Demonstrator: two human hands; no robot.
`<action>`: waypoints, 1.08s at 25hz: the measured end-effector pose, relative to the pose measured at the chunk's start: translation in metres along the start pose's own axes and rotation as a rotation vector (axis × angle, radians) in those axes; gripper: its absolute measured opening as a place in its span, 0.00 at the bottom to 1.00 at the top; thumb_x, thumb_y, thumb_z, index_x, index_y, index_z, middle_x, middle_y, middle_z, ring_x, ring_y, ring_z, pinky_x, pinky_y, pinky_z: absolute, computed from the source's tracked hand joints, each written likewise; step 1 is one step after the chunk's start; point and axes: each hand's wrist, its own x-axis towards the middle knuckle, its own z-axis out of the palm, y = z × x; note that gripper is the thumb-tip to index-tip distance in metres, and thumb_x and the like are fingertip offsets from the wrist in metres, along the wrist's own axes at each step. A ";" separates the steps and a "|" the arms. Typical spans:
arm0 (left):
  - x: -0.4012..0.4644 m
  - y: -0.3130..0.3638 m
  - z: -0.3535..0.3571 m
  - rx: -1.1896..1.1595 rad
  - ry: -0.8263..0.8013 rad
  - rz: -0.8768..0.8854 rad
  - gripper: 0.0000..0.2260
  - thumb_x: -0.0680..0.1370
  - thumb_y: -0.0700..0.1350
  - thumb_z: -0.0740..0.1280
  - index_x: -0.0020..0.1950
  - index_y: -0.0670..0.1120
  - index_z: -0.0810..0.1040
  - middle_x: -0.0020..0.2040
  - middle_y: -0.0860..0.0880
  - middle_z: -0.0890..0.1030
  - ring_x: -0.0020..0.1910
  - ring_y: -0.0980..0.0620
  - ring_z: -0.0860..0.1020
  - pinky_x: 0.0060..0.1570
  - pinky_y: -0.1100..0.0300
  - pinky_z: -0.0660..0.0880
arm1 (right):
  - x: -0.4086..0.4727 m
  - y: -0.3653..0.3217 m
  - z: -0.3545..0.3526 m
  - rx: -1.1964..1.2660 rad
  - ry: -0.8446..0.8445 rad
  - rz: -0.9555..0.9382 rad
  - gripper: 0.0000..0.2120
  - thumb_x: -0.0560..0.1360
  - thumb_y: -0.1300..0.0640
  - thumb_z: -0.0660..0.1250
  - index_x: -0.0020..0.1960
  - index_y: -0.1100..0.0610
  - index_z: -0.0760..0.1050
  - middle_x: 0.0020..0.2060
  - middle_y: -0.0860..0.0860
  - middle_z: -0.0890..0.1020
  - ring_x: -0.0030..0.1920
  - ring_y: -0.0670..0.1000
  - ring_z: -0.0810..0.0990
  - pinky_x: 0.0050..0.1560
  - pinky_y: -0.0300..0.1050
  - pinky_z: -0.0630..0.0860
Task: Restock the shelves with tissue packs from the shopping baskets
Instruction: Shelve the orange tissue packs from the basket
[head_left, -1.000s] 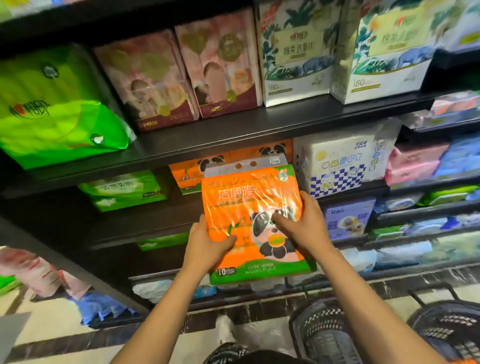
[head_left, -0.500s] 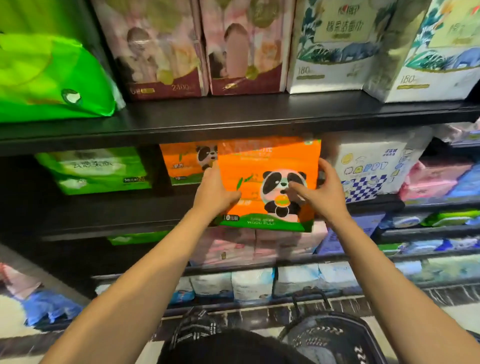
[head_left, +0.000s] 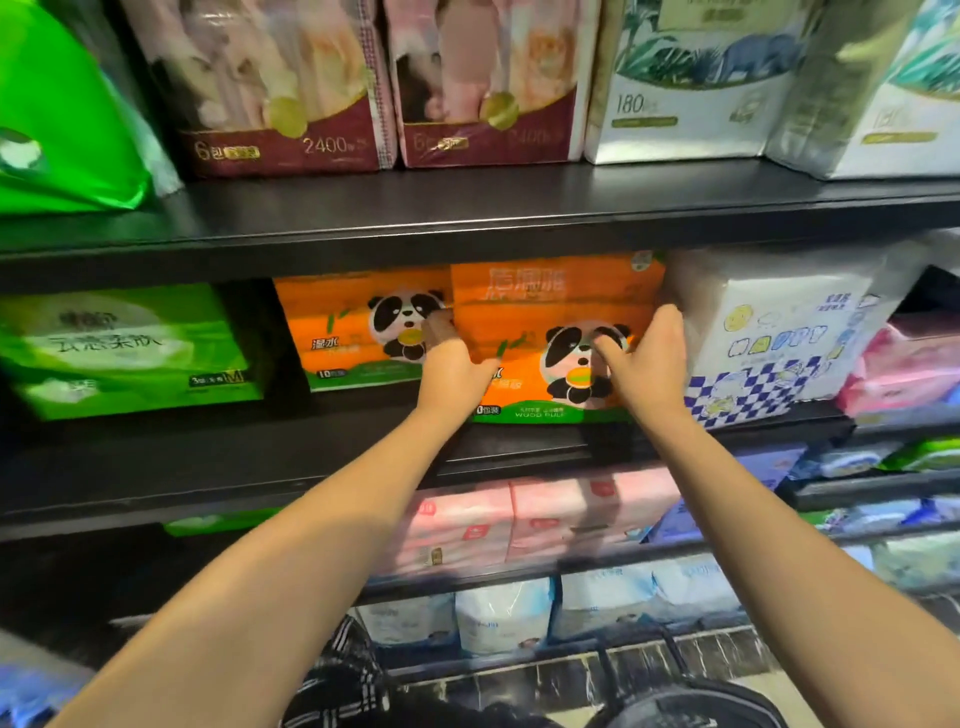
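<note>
Both hands, left hand (head_left: 451, 366), right hand (head_left: 649, 358), fingers curled gripping orange panda tissue pack (head_left: 550, 312)

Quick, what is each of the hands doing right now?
Left hand: grips the left edge of the orange panda tissue pack.
Right hand: grips the same pack's right side.

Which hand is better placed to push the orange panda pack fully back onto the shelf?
Right, probably. The right hand lies across the orange panda pack's front face; the left hand grips only its left edge.
</note>
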 end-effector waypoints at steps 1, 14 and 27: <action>0.005 0.002 0.007 0.014 -0.030 0.008 0.17 0.77 0.49 0.73 0.53 0.35 0.77 0.49 0.39 0.81 0.47 0.44 0.80 0.49 0.50 0.77 | 0.006 0.004 0.003 -0.044 0.021 0.015 0.23 0.73 0.52 0.75 0.57 0.60 0.67 0.55 0.57 0.74 0.57 0.59 0.76 0.58 0.59 0.77; -0.004 0.009 -0.003 0.125 -0.054 0.116 0.22 0.78 0.55 0.69 0.63 0.41 0.70 0.42 0.48 0.75 0.44 0.42 0.81 0.39 0.52 0.77 | 0.009 -0.009 0.012 -0.360 -0.118 0.069 0.20 0.77 0.51 0.70 0.58 0.66 0.75 0.62 0.67 0.69 0.57 0.67 0.75 0.60 0.55 0.71; -0.032 0.057 -0.053 0.504 -0.267 0.129 0.20 0.81 0.59 0.58 0.64 0.46 0.70 0.58 0.43 0.77 0.52 0.42 0.79 0.50 0.44 0.80 | -0.001 -0.009 -0.052 -0.143 -0.377 0.021 0.14 0.75 0.57 0.67 0.58 0.62 0.72 0.55 0.60 0.77 0.56 0.62 0.77 0.49 0.48 0.72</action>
